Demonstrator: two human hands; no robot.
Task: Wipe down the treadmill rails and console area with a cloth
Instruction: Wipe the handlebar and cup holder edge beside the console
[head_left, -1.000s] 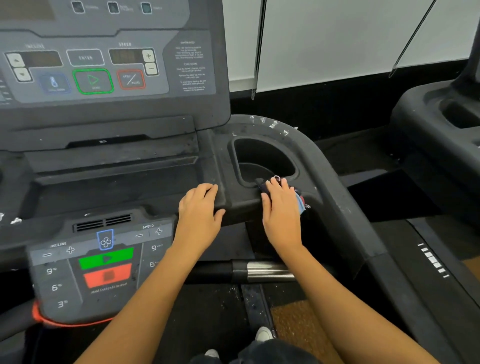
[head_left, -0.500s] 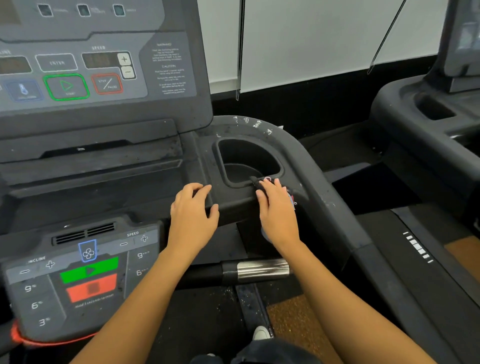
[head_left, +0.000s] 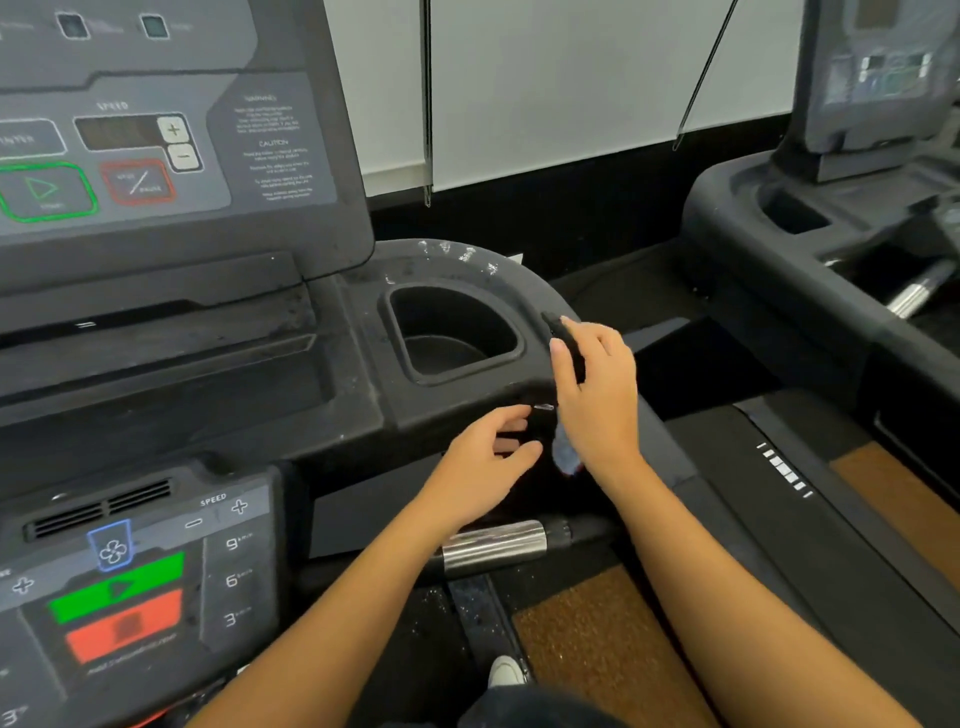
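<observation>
A dark cloth (head_left: 565, 343) with a pale bluish patch hangs from my right hand (head_left: 597, 395), which grips it just right of the cup holder (head_left: 452, 332) on the black treadmill console (head_left: 343, 374). My left hand (head_left: 488, 457) sits below the console's front edge and pinches the cloth's lower part. The cloth is lifted a little off the curved right rail (head_left: 524, 283), which shows white scuff marks. Most of the cloth is hidden between my hands.
The upper control panel (head_left: 156, 150) and lower keypad (head_left: 130, 587) fill the left. A chrome grip bar (head_left: 493, 545) runs below my hands. A second treadmill (head_left: 810, 249) stands at the right, with wooden floor strips (head_left: 893, 499) between the machines.
My right hand has lifted off the console edge and moved right with the cloth. My left hand left the console top and came over to take the cloth's lower end.
</observation>
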